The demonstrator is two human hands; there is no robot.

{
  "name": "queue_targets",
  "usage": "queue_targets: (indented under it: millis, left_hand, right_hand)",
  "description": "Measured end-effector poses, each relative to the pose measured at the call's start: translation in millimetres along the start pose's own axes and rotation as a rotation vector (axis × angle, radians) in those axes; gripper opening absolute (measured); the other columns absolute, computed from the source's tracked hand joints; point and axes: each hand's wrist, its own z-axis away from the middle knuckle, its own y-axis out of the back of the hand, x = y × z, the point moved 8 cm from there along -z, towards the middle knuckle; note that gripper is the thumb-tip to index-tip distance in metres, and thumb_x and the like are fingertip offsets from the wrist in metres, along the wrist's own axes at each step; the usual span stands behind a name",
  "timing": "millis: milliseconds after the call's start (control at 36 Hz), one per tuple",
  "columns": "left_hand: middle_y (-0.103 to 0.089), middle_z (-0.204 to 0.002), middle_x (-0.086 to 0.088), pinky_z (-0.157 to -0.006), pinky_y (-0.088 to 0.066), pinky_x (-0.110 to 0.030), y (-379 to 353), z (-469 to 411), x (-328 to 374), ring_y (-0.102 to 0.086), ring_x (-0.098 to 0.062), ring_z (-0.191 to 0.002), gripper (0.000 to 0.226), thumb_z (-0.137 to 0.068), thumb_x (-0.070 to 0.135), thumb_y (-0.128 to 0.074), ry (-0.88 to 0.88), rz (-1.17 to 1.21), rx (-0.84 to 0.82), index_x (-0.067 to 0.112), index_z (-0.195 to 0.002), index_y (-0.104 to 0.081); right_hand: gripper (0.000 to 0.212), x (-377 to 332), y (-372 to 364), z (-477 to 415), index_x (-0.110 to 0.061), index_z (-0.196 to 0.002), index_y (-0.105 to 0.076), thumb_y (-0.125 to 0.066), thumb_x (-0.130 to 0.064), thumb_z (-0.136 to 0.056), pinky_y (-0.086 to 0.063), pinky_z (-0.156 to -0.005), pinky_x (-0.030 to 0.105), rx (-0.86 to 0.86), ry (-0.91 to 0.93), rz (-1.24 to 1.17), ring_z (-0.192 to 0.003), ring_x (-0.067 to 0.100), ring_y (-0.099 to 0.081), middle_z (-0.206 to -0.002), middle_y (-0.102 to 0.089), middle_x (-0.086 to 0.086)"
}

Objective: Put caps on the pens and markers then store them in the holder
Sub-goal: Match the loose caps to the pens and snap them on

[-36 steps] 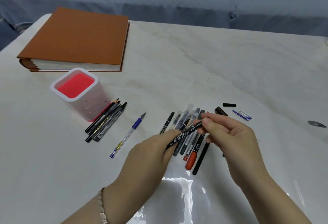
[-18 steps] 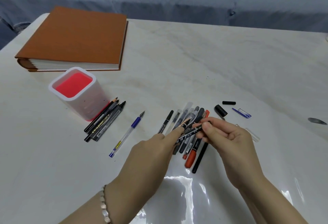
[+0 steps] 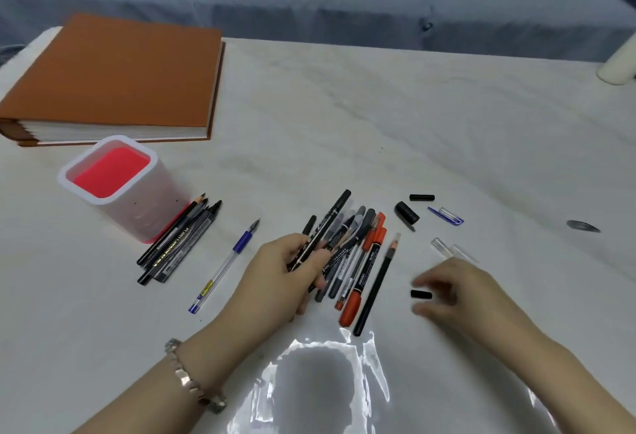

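My left hand [image 3: 285, 272] grips a black pen [image 3: 332, 215] by its lower part, and the pen's far end points up and away over the pile of pens and markers [image 3: 361, 261] on the table. My right hand [image 3: 457, 292] is blurred, low over the table to the right of the pile. Its thumb and fingers are spread on either side of a small black cap [image 3: 420, 294], which lies on the table. The white holder [image 3: 148, 206] with a red inside stands at the left, with nothing in it.
Several pens and pencils [image 3: 179, 241] lie against the holder, with a blue pen [image 3: 223, 266] beside them. Loose caps lie right of the pile: two black [image 3: 406, 211], one blue [image 3: 445, 216], clear ones [image 3: 442, 248]. An orange book [image 3: 113, 72] lies at the back left.
My right hand has let go of the black pen and moved right and down to the small black cap. My left hand keeps the pen, now pointing away over the pile.
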Motion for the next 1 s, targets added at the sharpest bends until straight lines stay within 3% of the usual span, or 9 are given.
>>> queue_targets:
  millis: [83, 167, 250, 361, 444, 778, 889, 1000]
  left_hand:
    - [-0.058, -0.052, 0.003, -0.035, -0.03, -0.014, 0, 2, 1, -0.037, -0.008, -0.033, 0.009, -0.087, 0.017, -0.058, 0.04, 0.109, -0.004, 0.016, -0.081, -0.064]
    - [-0.056, -0.052, 0.002, -0.035, -0.028, -0.013, 1, 3, 1, -0.035, -0.007, -0.031, 0.016, -0.086, 0.017, -0.059, 0.058, 0.169, -0.031, 0.018, -0.071, -0.063]
    - [-0.052, -0.046, 0.004, -0.035, -0.025, -0.014, 1, 7, 3, -0.031, -0.007, -0.029, 0.03, -0.086, 0.017, -0.058, 0.08, 0.189, -0.08, 0.019, -0.056, -0.057]
    - [-0.052, -0.051, -0.002, -0.035, -0.021, -0.015, 1, 11, 5, -0.028, -0.008, -0.029, 0.032, -0.086, 0.015, -0.057, 0.101, 0.228, -0.132, 0.016, -0.053, -0.055]
    - [-0.052, -0.052, -0.004, -0.037, -0.019, -0.016, 1, 13, 7, -0.028, -0.008, -0.029, 0.036, -0.085, 0.012, -0.057, 0.095, 0.247, -0.164, 0.021, -0.05, -0.058]
    - [-0.052, -0.049, -0.002, -0.034, -0.024, -0.014, -1, 21, 11, -0.03, -0.009, -0.03, 0.014, -0.079, 0.014, -0.066, 0.085, 0.253, -0.239, 0.015, -0.066, -0.063]
    - [-0.052, -0.045, -0.001, -0.033, -0.025, -0.014, 0, 22, 12, -0.03, -0.009, -0.03, 0.013, -0.081, 0.007, -0.061, 0.074, 0.249, -0.22, 0.011, -0.07, -0.065]
    - [-0.053, -0.043, 0.001, -0.033, -0.027, -0.013, 1, 22, 16, -0.034, -0.007, -0.031, 0.008, -0.079, 0.005, -0.064, 0.018, 0.207, -0.168, 0.007, -0.072, -0.067]
  right_hand:
    - [0.031, 0, -4, 3, -0.045, -0.066, -0.051, -0.071, -0.023, -0.075, -0.04, -0.072, 0.018, 0.053, 0.048, -0.009, -0.08, 0.004, -0.053, -0.086, -0.058, -0.007]
    - [0.027, -8, 1, 5, -0.041, -0.068, -0.051, -0.064, -0.023, -0.082, -0.04, -0.068, 0.016, 0.116, 0.081, -0.052, -0.076, 0.004, -0.055, -0.081, -0.061, -0.011]
    - [0.02, -19, 16, 6, -0.034, -0.074, -0.061, -0.062, -0.017, -0.083, -0.044, -0.066, 0.015, 0.192, 0.064, -0.347, -0.069, 0.006, -0.058, -0.072, -0.066, -0.012]
    - [0.025, -43, 41, 9, -0.027, -0.077, -0.068, -0.058, -0.006, -0.084, -0.044, -0.058, 0.009, 0.299, 0.106, -0.698, -0.056, 0.001, -0.055, -0.061, -0.065, -0.015]
    - [0.025, -60, 47, 11, -0.022, -0.079, -0.068, -0.054, -0.002, -0.086, -0.043, -0.056, 0.008, 0.285, 0.129, -0.86, -0.052, 0.001, -0.052, -0.056, -0.062, -0.009]
    - [0.022, -83, 38, 10, -0.021, -0.076, -0.069, -0.059, -0.003, -0.083, -0.043, -0.058, 0.007, 0.147, 0.162, -0.852, -0.057, 0.0, -0.057, -0.059, -0.066, -0.005]
    - [0.023, -94, 33, 11, -0.017, -0.076, -0.07, -0.058, 0.001, -0.082, -0.042, -0.057, 0.005, 0.033, 0.205, -0.811, -0.057, -0.002, -0.06, -0.058, -0.068, -0.005]
    - [0.023, -97, 33, 12, -0.013, -0.075, -0.07, -0.057, 0.006, -0.081, -0.045, -0.056, 0.008, 0.027, 0.22, -0.848, -0.054, 0.004, -0.061, -0.057, -0.069, 0.002]
